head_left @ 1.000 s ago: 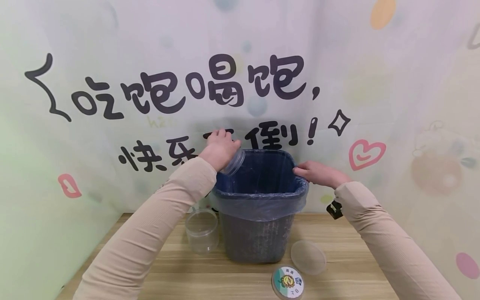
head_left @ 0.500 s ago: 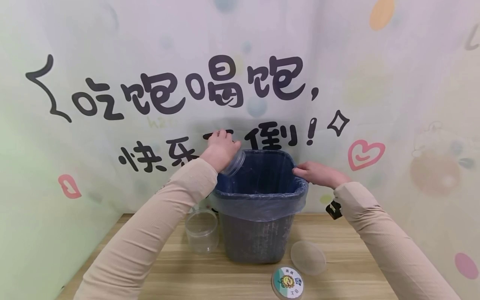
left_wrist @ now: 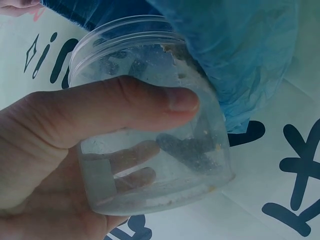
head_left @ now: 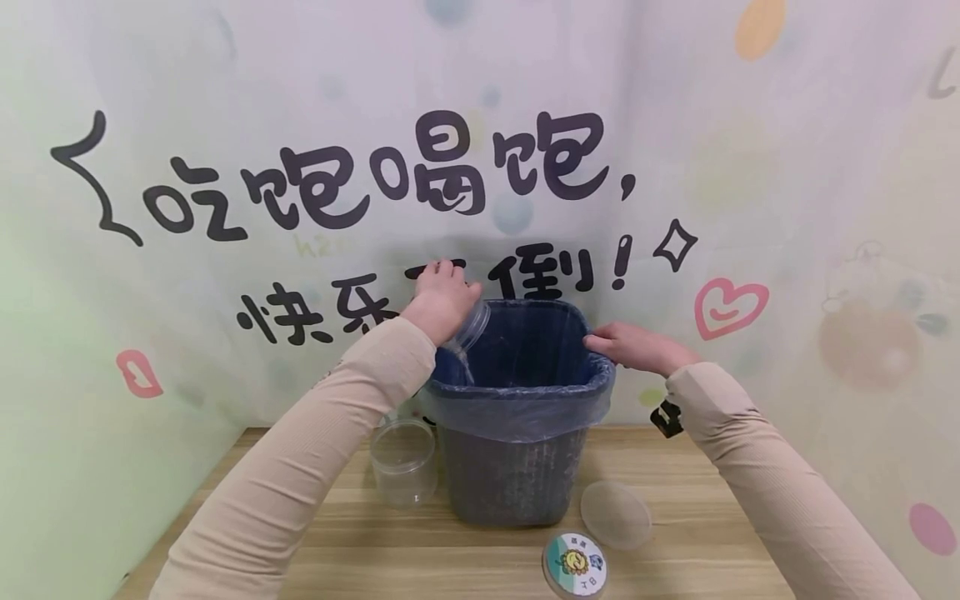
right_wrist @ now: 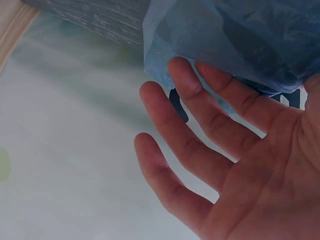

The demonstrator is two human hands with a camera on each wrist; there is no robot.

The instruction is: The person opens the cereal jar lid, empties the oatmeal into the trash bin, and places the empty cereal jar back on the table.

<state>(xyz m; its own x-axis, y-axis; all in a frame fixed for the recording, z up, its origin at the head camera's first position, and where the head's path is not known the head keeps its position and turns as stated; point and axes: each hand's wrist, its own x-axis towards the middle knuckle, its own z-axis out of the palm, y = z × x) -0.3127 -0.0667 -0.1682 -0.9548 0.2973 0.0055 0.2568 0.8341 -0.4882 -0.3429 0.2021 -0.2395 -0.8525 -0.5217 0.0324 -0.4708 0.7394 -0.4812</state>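
Observation:
My left hand (head_left: 444, 298) grips a clear plastic jar (left_wrist: 197, 160), tipped with its mouth over the left side of a dark trash can (head_left: 517, 483). Brownish residue clings inside the jar near its threaded rim in the left wrist view. A thin clear streak (head_left: 468, 365) shows below the mouth, inside the can. A bluish plastic bag (head_left: 517, 417) lines the can and folds over its rim. On the can's right rim my right hand (head_left: 637, 346) holds with the thumb over the edge; its other fingers (right_wrist: 187, 142) lie loosely bent outside, by the bag.
A second clear jar (head_left: 405, 471), without a lid, stands left of the can on the wooden table (head_left: 375, 558). To the right lie a translucent lid (head_left: 617, 515) and a round lid with a sunflower label (head_left: 576, 565). A printed cloth (head_left: 300, 83) hangs behind.
A thin clear streak now shows below the tilted jar's mouth, where earlier frames show none. Both hands and the trash can stay in nearly the same place.

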